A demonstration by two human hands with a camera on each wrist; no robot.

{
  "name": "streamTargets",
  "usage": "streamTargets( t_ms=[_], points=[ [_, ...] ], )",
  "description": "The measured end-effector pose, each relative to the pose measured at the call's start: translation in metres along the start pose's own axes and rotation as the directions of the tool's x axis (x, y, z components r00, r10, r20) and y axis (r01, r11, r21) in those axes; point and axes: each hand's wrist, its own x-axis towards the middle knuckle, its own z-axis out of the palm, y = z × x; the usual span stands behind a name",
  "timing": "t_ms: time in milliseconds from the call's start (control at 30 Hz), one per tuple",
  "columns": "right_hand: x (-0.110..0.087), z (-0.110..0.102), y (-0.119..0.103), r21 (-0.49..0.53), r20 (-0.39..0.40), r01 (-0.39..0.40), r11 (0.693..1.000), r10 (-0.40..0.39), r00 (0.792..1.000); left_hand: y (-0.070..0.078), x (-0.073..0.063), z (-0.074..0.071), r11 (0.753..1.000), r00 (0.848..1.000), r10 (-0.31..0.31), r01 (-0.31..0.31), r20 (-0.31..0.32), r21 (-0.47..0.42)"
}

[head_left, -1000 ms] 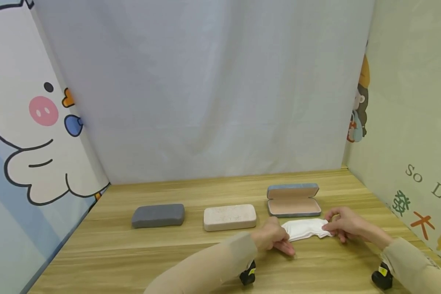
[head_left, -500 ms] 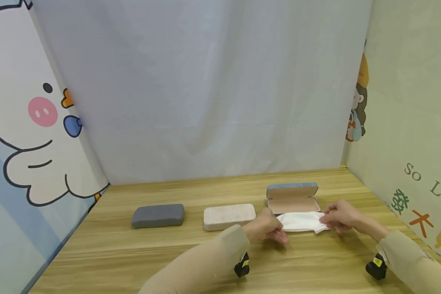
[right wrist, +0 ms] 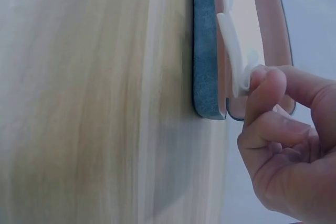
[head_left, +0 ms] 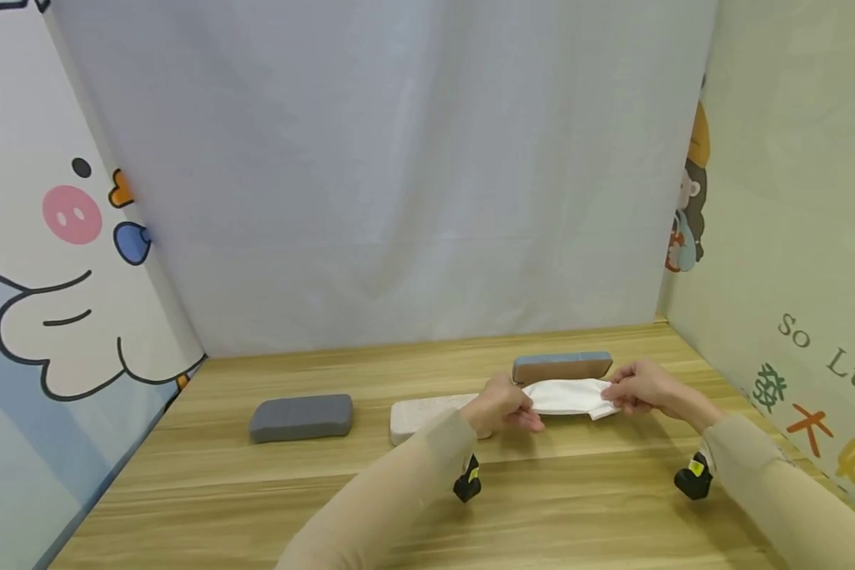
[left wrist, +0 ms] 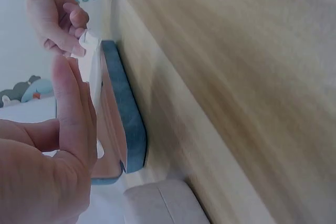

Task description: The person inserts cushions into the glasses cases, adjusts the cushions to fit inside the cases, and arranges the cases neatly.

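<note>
A folded white cloth (head_left: 564, 397) is stretched between both hands, just above the opened blue glasses case (head_left: 563, 366) with its pinkish lining. At the cloth's left end, my left hand (head_left: 501, 405) pinches it between thumb and fingers. My right hand (head_left: 643, 388) pinches the other end; the right wrist view shows thumb and index finger on the cloth (right wrist: 245, 30) with the remaining fingers curled. In that view the blue case (right wrist: 206, 51) lies under the cloth, its lid raised behind. The cloth hides most of the case's base in the head view.
Left of the opened case lies a closed cream glasses case (head_left: 427, 416), partly covered by the left hand and sleeve. Farther left is a closed grey case (head_left: 302, 417). A white curtain (head_left: 399, 198) hangs behind the wooden table (head_left: 256, 507), and a printed wall stands at the right.
Both hands have lifted the white cloth off the table area in front and carried it away from the body, up over the opened blue case. The closed cases have stayed put.
</note>
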Motion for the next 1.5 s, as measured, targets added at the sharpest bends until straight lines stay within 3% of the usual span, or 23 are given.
streamTargets(
  t_ms=[333, 567, 867, 1000, 1100, 1233, 1400, 1500],
  points=[
    [0.014, 0.003, 0.001, -0.036, -0.059, -0.021, 0.999, 0.019, 0.998, 0.001, 0.011, 0.001, 1.0, 0.998, 0.015, -0.015, -0.067, 0.005],
    [0.019, 0.009, 0.008, -0.018, -0.101, -0.006, 1.0, 0.004, 0.995, -0.004, 0.02, 0.011, 0.982, 0.976, 0.043, -0.001, -0.215, 0.189],
    [0.023, 0.015, 0.015, -0.097, -0.177, 0.011, 0.995, -0.028, 0.984, -0.009, 0.022, 0.014, 0.953, 0.966, 0.106, -0.032, -0.234, 0.3],
    [0.024, 0.016, 0.017, -0.136, -0.214, 0.027, 0.99, -0.056, 0.975, -0.009, 0.021, 0.015, 0.916, 0.962, 0.121, -0.013, -0.244, 0.401],
    [0.024, 0.017, 0.018, -0.158, -0.235, 0.03, 0.987, -0.067, 0.97, -0.009, 0.022, 0.017, 0.899, 0.961, 0.111, 0.011, -0.253, 0.438],
    [0.026, 0.018, 0.021, -0.162, -0.255, 0.025, 0.986, -0.067, 0.965, -0.009, 0.025, 0.022, 0.906, 0.957, 0.062, 0.064, -0.283, 0.418],
    [0.027, 0.02, 0.024, -0.158, -0.266, 0.034, 0.987, -0.076, 0.961, -0.01, 0.028, 0.029, 0.91, 0.941, -0.001, 0.142, -0.339, 0.39],
    [0.026, 0.021, 0.024, -0.162, -0.268, 0.036, 0.986, -0.079, 0.96, -0.01, 0.027, 0.03, 0.913, 0.936, -0.016, 0.157, -0.351, 0.377]
  ],
)
